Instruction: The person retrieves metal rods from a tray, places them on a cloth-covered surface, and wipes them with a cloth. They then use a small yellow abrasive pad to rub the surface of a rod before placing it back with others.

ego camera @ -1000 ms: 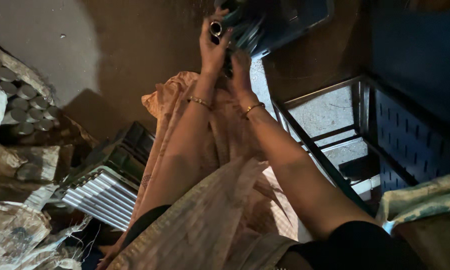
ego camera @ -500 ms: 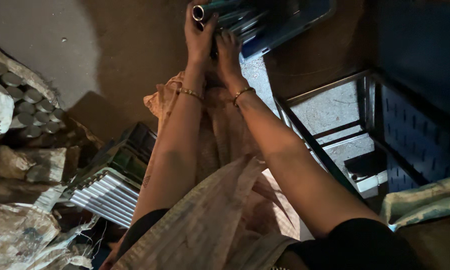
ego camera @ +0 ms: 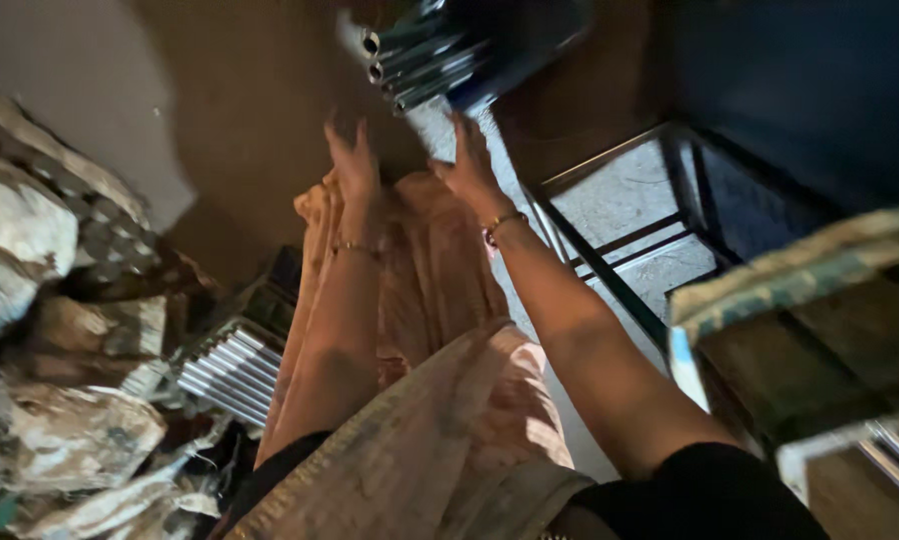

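Head view shows both hands raised with fingers spread and holding nothing: the left hand (ego camera: 353,160) and the right hand (ego camera: 467,165) sit just below a bundle of metal tubes (ego camera: 410,55), apart from it, with bangles at both wrists. The tubes lie stacked with their open ends facing the hands, resting in a dark blue container (ego camera: 530,40) at the top of the frame; the picture is blurred there, so how firmly they sit cannot be told. A second stack of metal tubes (ego camera: 232,362) lies lower left beside pale sacks (ego camera: 30,230), and a dark metal frame (ego camera: 620,240) stands to the right. With nothing gripped, the upper tubes look liable to slide out toward the open fingers, and loose cloth on the lap (ego camera: 440,300) could snag them.
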